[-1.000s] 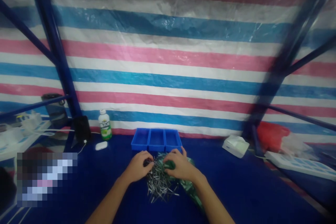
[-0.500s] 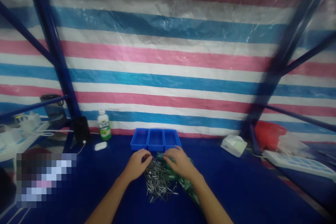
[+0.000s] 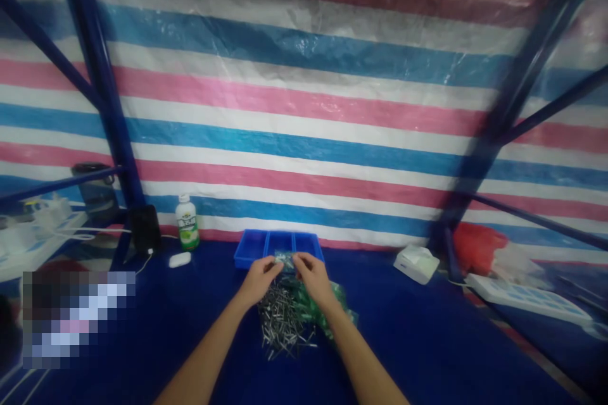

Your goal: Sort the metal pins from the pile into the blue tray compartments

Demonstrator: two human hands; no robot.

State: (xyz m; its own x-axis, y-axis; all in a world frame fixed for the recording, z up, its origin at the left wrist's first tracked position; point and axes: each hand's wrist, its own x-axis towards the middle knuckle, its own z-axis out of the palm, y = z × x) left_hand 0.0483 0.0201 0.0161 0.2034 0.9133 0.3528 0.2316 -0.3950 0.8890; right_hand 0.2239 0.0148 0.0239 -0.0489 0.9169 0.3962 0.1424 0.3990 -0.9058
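Observation:
Between my left hand (image 3: 259, 280) and my right hand (image 3: 312, 274) a small clear plastic packet (image 3: 284, 259) is pinched at its two sides, just in front of the blue three-compartment tray (image 3: 250, 248). What is inside the packet is too small to tell. Below the hands lies a pile of metal pins or nails (image 3: 281, 323) on the blue table. Green-tinted plastic packets (image 3: 339, 313) are heaped to the right of the pile, partly under my right forearm.
A white bottle with a green label (image 3: 187, 223), a white case (image 3: 179, 260) and a black device (image 3: 145, 229) stand or lie at the back left. Toward the right are a tissue pack (image 3: 417, 264), a power strip (image 3: 527, 297) and a red bag (image 3: 479, 247).
Both hands have come together near the tray, and the small packet is now held up between their fingertips. The view has shifted slightly.

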